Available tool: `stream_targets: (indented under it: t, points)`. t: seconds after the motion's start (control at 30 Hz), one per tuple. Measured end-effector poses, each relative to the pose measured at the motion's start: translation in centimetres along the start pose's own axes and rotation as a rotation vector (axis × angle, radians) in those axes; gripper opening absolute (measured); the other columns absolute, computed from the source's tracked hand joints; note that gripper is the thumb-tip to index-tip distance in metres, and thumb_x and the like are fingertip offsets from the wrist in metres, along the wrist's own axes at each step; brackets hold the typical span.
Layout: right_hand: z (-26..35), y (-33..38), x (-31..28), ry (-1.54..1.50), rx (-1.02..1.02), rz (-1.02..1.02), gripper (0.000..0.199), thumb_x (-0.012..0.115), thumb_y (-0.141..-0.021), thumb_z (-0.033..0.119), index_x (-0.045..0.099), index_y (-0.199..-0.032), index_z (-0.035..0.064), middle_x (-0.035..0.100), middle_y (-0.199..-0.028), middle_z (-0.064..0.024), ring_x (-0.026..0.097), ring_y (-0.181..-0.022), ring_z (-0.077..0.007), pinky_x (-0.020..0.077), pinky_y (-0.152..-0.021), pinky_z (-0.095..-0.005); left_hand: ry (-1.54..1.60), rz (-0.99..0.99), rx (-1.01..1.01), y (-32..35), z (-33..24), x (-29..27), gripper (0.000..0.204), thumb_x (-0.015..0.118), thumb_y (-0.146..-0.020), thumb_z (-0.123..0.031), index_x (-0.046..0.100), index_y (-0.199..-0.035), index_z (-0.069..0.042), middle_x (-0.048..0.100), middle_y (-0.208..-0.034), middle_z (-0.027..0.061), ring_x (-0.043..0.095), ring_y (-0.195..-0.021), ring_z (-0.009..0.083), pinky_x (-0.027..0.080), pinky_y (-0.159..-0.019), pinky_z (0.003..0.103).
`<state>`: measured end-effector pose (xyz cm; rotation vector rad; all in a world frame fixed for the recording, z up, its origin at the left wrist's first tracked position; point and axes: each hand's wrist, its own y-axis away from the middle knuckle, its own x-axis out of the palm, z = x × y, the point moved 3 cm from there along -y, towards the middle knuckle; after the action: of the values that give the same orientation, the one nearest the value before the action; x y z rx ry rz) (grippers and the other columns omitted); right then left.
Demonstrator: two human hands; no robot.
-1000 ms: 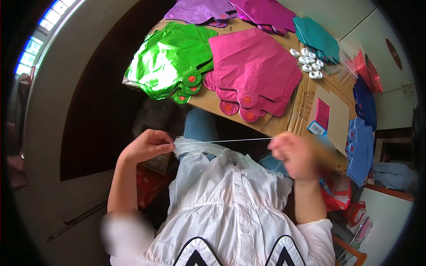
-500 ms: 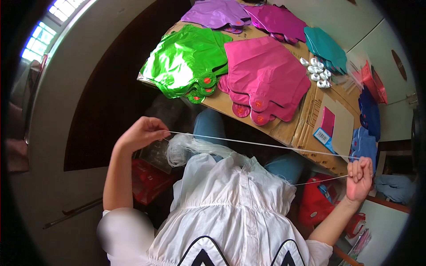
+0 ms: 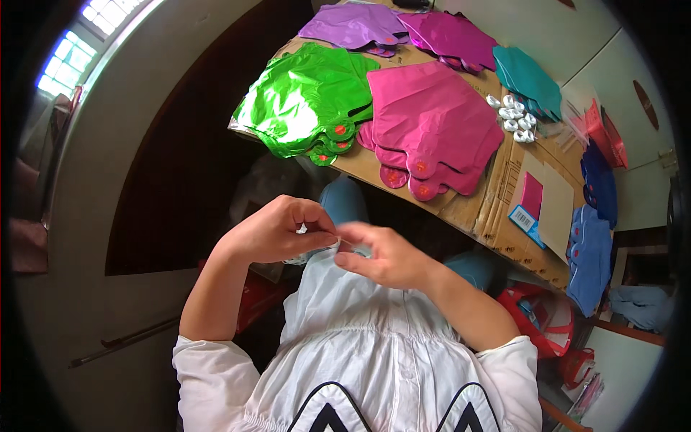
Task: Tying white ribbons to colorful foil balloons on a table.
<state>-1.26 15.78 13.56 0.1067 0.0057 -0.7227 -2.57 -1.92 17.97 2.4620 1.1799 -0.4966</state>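
Over my lap, my left hand [image 3: 282,232] and my right hand [image 3: 385,255] have come together, their fingertips almost touching. A thin white string [image 3: 347,242] shows between them; the left thumb and forefinger pinch it. The right hand is smeared by motion, with its thumb and fingers curled round the string. Part of a loose white string bundle [image 3: 296,259] peeks out below the left hand, mostly hidden. Beyond the hands, on cardboard, lie stacks of shiny flat foil pieces with round tabs, like uninflated balloons: green foil pieces [image 3: 299,93] and pink foil pieces [image 3: 435,119].
Purple foil pieces [image 3: 353,27], magenta foil pieces [image 3: 453,39] and teal foil pieces [image 3: 527,78] lie farther back. Small white ribbon bundles [image 3: 515,115] sit at the right, near a red basket [image 3: 607,137]. Blue foil pieces [image 3: 590,252] hang over the table's right edge. A red bag [image 3: 536,317] stands below.
My right hand has swept in from the far right to meet the left. The string, stretched wide between them before, now spans a short gap. My left hand has shifted slightly right.
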Motion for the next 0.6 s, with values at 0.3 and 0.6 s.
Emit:
stream_targets:
  t: [0.3, 0.6]
  points:
    - [4.5, 1.1, -5.6, -0.515, -0.048, -0.143, 0.028, 0.047, -0.096, 0.022, 0.053, -0.074, 0.0055, 0.044, -0.061, 0.0052, 0.032, -0.049, -0.0012, 0.0244, -0.044, -0.0192, -0.372, -0.297, -0.199, 2.9, 14.5, 5.3, 0.013, 0.063, -0.078, -0.010, 0.063, -0.085, 0.001, 0.061, -0.084, 0.0176, 0.060, -0.078, 0.0335, 0.048, -0.068, 0.038]
    - [16.1, 14.2, -16.4, -0.506, -0.476, -0.264, 0.028, 0.040, -0.098, 0.023, 0.038, -0.074, 0.0094, 0.025, -0.057, 0.0010, 0.022, -0.046, -0.0079, 0.0214, -0.041, -0.0259, -0.318, -0.404, -0.264, 4.9, 23.3, 10.7, 0.010, 0.060, -0.077, -0.008, 0.064, -0.084, -0.001, 0.061, -0.086, 0.0168, 0.059, -0.082, 0.0346, 0.048, -0.072, 0.040]
